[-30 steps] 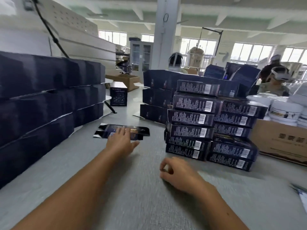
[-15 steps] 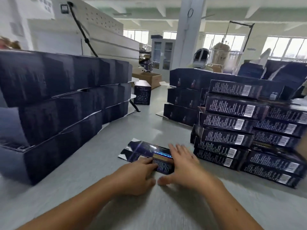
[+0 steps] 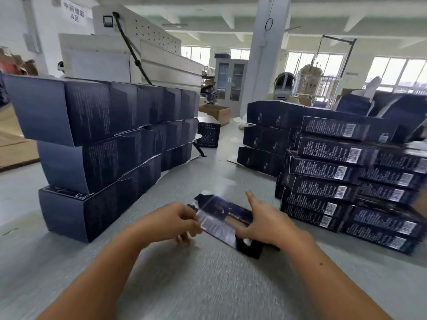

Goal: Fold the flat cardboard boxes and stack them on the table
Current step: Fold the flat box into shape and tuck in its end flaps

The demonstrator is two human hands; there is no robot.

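Grey table (image 3: 208,285) | dark box stacks (image 3: 104,135) both sides | white pillar (image 3: 270,54) | windows (image 3: 392,70) behind

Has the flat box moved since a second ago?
Yes. The flat box came nearer the camera, now beside the near corner of the barcoded stack.

Holds the flat box (image 3: 225,221) nearer than a second ago, drawn in from the far middle of the table (image 3: 208,285). No longer presses it flat with the left hand (image 3: 172,221), but grips its left edge with curled fingers. Brings the right hand (image 3: 265,225), idle on the table before, onto the box's right edge. Tilts the box up off the surface.
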